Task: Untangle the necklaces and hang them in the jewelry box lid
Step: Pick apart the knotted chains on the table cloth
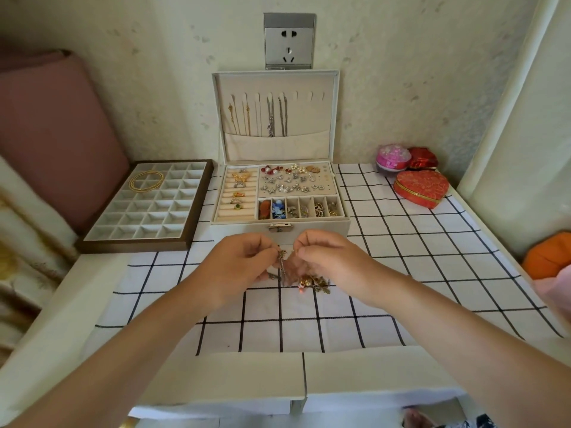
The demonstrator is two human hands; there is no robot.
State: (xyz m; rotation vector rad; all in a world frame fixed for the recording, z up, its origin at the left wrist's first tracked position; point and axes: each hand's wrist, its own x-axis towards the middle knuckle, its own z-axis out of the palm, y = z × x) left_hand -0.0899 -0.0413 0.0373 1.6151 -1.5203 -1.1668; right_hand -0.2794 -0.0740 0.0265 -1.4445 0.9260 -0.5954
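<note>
A tangle of thin chains (pixel 312 284) lies on the checked cloth just before the white jewelry box (pixel 309 228). My left hand (pixel 239 264) and my right hand (pixel 327 261) both pinch strands of a chain (pixel 281 267) lifted from that tangle, fingertips close together. The box lid (pixel 330 118) stands upright at the back. Several necklaces (pixel 259 117), gold at the left and silver beside them, hang from its slots into the pocket. The slots at the lid's right hold nothing.
A brown tray (pixel 92 242) of square compartments with a gold chain sits at the left. Right of the box stand a red heart-shaped box (pixel 421 188), a pink round box (pixel 392 159) and a red faceted box (pixel 423 160). An orange object (pixel 547 257) lies at the right edge.
</note>
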